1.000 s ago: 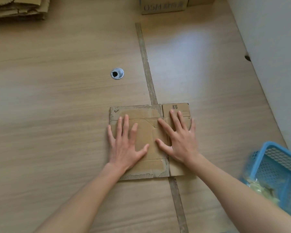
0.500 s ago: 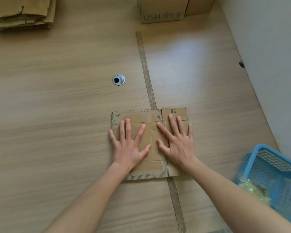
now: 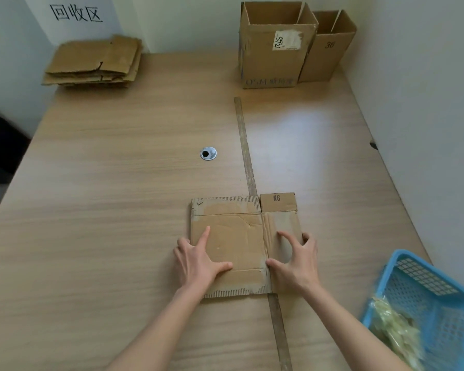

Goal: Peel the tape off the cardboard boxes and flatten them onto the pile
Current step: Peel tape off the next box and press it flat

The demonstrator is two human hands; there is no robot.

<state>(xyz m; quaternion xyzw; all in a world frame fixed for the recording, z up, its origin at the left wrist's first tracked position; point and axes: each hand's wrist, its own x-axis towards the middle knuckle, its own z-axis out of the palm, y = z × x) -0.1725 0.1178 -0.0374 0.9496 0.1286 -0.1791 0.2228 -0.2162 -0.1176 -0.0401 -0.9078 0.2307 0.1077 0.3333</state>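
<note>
Worktop [image 3: 118, 210] wooden, dark strip running 12 to 6. Two open upright boxes [image 3: 273, 49] at 1 o'clock. Pile of flattened cardboard [image 3: 91, 62] at 11 o'clock. Blue basket [image 3: 426, 298] at 4 o'clock, pale scraps inside. Flattened box [image 3: 233, 242] flat at 6 o'clock, marked K6. Left hand [image 3: 198, 261] at its 9 o'clock edge, thumb and forefinger on top, other fingers hooked over edge. Right hand [image 3: 295, 266] at 3 o'clock edge, fingers curled round edge, gripping.
</note>
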